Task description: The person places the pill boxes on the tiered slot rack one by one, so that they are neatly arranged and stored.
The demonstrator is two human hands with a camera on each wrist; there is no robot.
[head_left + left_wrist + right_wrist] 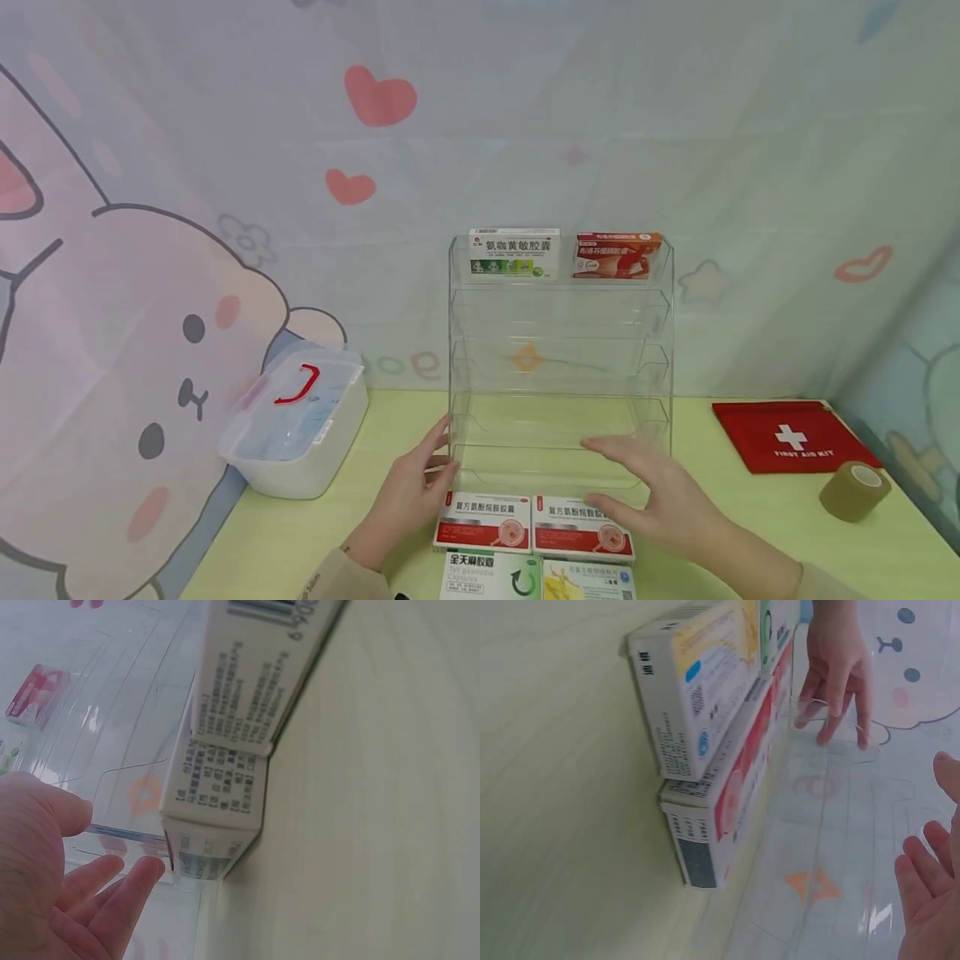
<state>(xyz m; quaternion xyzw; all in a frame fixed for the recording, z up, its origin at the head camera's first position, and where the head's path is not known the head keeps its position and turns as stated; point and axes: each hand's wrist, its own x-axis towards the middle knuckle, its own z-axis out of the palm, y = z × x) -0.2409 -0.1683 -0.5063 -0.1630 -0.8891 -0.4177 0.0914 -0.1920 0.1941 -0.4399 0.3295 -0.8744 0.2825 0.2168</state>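
A clear tiered display rack [558, 392] stands upright on the table. My left hand [408, 487] is at its lower left side, fingers and thumb spread, fingertips right at the side panel. My right hand [660, 496] hovers at the rack's lower right, its fingers spread around nothing. On the top tier sit a white-and-green medicine box [514, 254] and a red medicine box [617, 256]. In front of the rack lie two red-and-white capsule boxes [482, 522]. Closer to me are a white-and-green capsule box [489, 575] and a white-and-yellow box [588, 581].
A white lidded bin [300, 425] with a red handle stands at the left. On the right lie a red first aid pouch [795, 437] and a roll of tan bandage [855, 492]. A printed cloth [525, 108] hangs behind the table.
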